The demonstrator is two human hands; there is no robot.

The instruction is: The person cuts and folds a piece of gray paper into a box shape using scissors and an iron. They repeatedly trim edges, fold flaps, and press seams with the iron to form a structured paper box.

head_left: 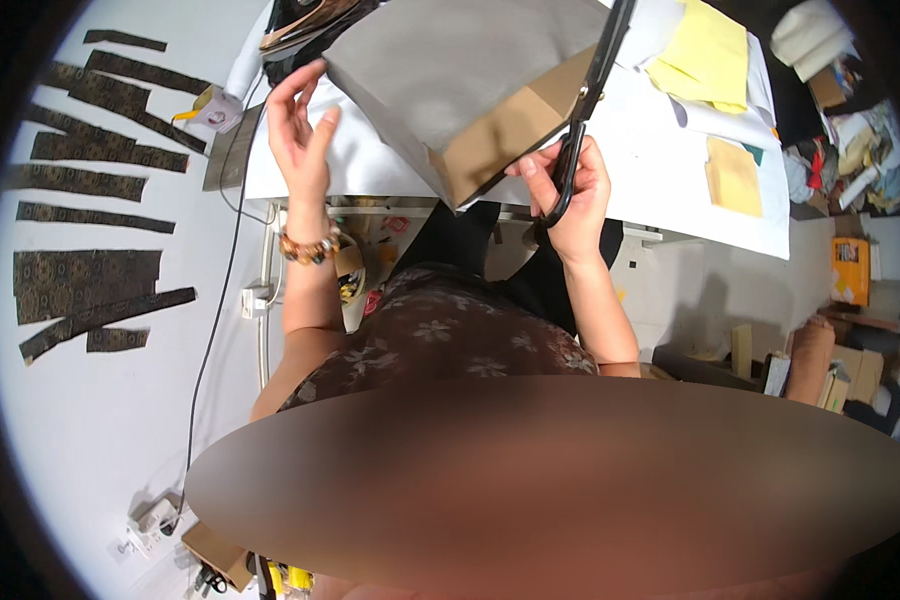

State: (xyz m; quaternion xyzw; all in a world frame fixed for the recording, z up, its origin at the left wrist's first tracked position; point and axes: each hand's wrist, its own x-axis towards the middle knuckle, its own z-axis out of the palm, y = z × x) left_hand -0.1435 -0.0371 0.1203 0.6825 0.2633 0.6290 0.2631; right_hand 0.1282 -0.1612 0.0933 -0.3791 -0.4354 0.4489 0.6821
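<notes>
A large grey sheet (440, 70) with a tan-brown underside (510, 130) stands tilted over the white table, its lower corner toward me. My right hand (580, 205) grips black scissors (577, 105) by the handle loops. The blades point up and away along the sheet's right edge; whether they touch it I cannot tell. Beside the sheet's left corner, my left hand (300, 140) is raised with its fingers apart and holds nothing. A beaded bracelet (308, 246) circles that wrist.
Yellow cloth (708, 55) and a smaller yellow piece (733, 178) lie right on the white tabletop (660, 180). Dark patterned strips (85, 285) are spread at the left, near a black cable (223, 300). A bin (350, 275) stands under the table. Bags and scraps (860, 165) crowd the far right.
</notes>
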